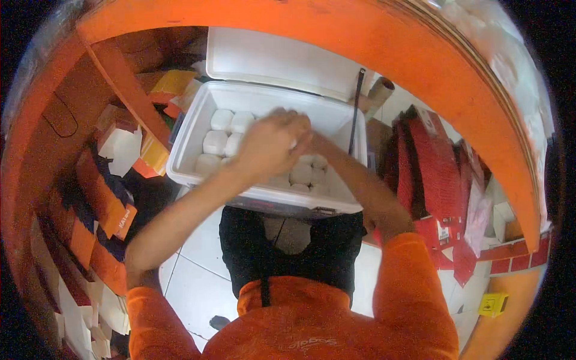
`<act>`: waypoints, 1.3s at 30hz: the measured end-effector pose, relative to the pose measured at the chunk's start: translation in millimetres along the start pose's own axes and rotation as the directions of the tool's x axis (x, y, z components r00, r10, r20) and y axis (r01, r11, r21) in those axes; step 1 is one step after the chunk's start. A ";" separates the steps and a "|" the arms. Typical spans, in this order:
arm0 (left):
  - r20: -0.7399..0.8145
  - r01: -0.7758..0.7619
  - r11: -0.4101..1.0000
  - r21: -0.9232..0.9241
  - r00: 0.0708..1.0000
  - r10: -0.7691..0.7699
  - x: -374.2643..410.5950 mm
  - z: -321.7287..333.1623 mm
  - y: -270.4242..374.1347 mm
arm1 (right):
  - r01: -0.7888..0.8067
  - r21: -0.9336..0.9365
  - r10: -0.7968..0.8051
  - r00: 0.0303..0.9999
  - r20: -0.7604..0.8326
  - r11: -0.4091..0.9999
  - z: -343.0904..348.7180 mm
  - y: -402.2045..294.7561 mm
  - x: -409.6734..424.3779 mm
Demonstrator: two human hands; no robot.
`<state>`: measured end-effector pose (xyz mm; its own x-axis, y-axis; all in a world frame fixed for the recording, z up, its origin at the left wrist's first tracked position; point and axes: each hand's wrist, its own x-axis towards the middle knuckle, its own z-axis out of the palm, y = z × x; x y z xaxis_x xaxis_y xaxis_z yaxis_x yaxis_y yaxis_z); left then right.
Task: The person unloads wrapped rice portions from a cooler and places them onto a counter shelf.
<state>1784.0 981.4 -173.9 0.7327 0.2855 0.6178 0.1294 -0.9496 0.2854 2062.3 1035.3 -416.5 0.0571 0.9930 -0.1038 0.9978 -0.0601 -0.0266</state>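
Observation:
Both bare hands meet over an open white plastic cooler box (191, 119). My left hand (265, 139) covers much of what lies between the hands, and blur hides its fingertips. Against it, on the right, is my right hand (308, 135), also blurred. A small whitish patch shows between them; whether it is something held cannot be told. Rounded white dough balls (216, 142) lie in rows inside the box, on the left and at the lower right. The lid (279, 54) stands raised behind the box.
An orange counter edge (288, 15) curves over the far side. Orange boxes (105, 198) and papers crowd the left. A dark rod (357, 108) leans at the box's right, beside a cardboard tube (381, 90). Red mesh sacks (434, 166) are farther right; a yellow box (492, 304) is lower right.

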 end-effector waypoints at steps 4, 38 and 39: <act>0.576 0.073 0.950 0.303 0.781 -0.244 -7.9 102.4 -84.0 | -0.023 -0.126 0.016 0.998 -0.060 0.992 81.9 28.8 6.5; 0.583 0.141 0.990 -0.017 0.806 -0.105 -13.1 214.4 -165.2 | -0.083 0.997 0.061 0.995 0.083 0.002 -323.8 -157.1 -319.4; 0.536 0.249 0.967 -0.060 0.825 -0.179 -19.2 191.4 -164.5 | -0.049 0.998 0.028 0.998 0.048 0.039 -341.4 -169.8 -323.8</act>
<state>1876.5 1107.4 -372.9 0.9394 0.3364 0.0652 0.2676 -0.8391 0.4735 1885.6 758.8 -39.0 0.0833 0.9849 -0.1517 0.0032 -0.1525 -0.9883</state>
